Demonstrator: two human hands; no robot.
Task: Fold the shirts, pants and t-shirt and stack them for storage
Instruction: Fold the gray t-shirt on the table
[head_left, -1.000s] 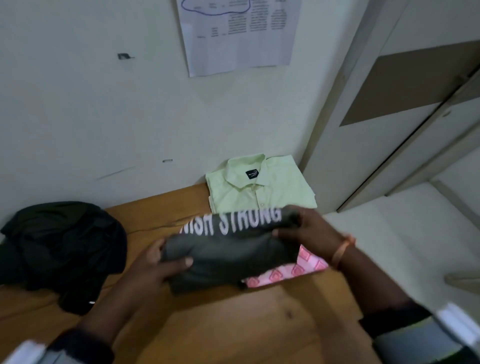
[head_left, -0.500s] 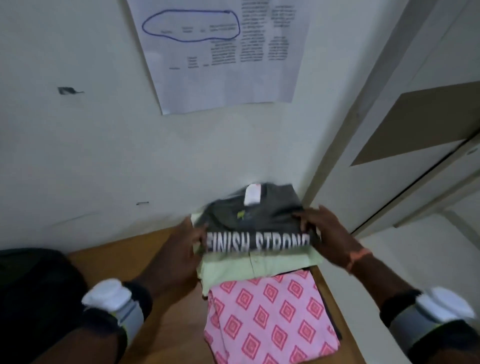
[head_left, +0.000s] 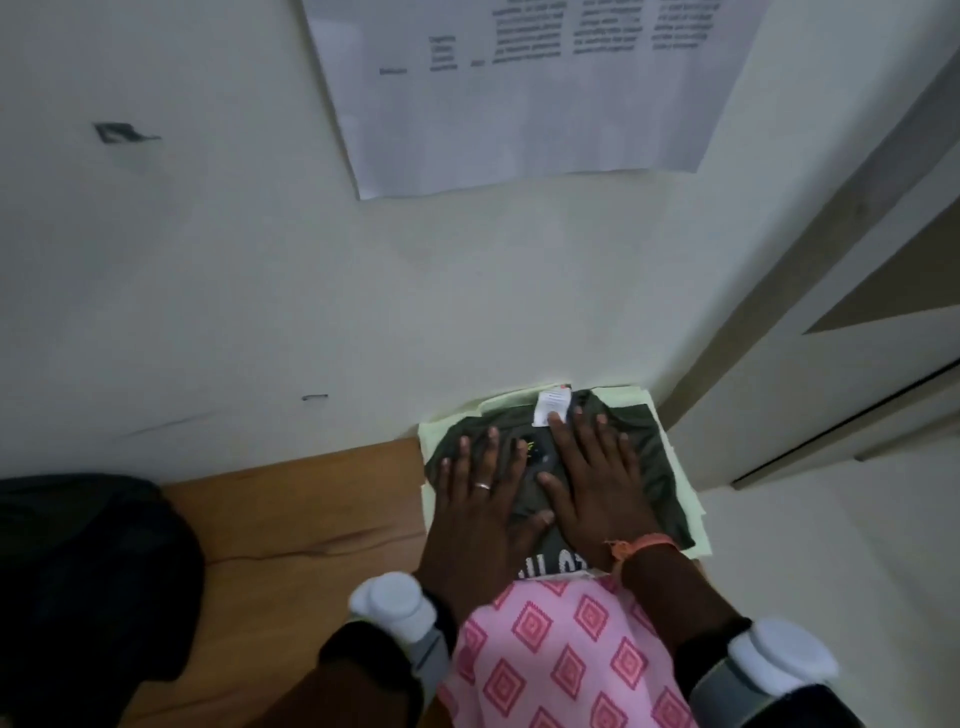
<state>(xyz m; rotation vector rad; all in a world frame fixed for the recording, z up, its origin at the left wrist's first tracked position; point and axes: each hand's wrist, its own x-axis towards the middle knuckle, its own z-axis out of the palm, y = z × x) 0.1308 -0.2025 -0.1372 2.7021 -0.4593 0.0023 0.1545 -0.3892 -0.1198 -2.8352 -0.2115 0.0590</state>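
Dark grey-green fabric is pressed flat beneath two spread hands at the back corner of a wooden table (head_left: 311, 519). The left hand (head_left: 475, 512), marked by a ring on one finger, is laid palm down with its fingers straight and fanned across the left half of the folded t-shirt (head_left: 652, 475); nothing is gripped by it. The right hand (head_left: 592, 480) is likewise laid flat and open on the garment, its fingers extended toward the wall (head_left: 208, 291), one fingertip touching the white label (head_left: 553, 407) at the collar, and an orange band (head_left: 641, 543) is worn at its wrist. Part of a white printed slogan is seen at the near edge of the t-shirt, between the two wrists, too covered to be read. The t-shirt is stacked on a folded pale green shirt (head_left: 693, 506), whose edges are visible around it on the left, far and right sides; the stack is set against the wall beside a door frame (head_left: 810, 249). A pink garment with a diamond pattern (head_left: 561, 660) is spread in the foreground, just in front of the stack and between the forearms. White-capped devices are strapped to the left forearm (head_left: 395, 605) and right forearm (head_left: 779, 657). A heap of dark clothing (head_left: 88, 587) is seen on the table's left end, well apart from the stack. A printed sheet of paper (head_left: 524, 88) is fixed to the wall above.
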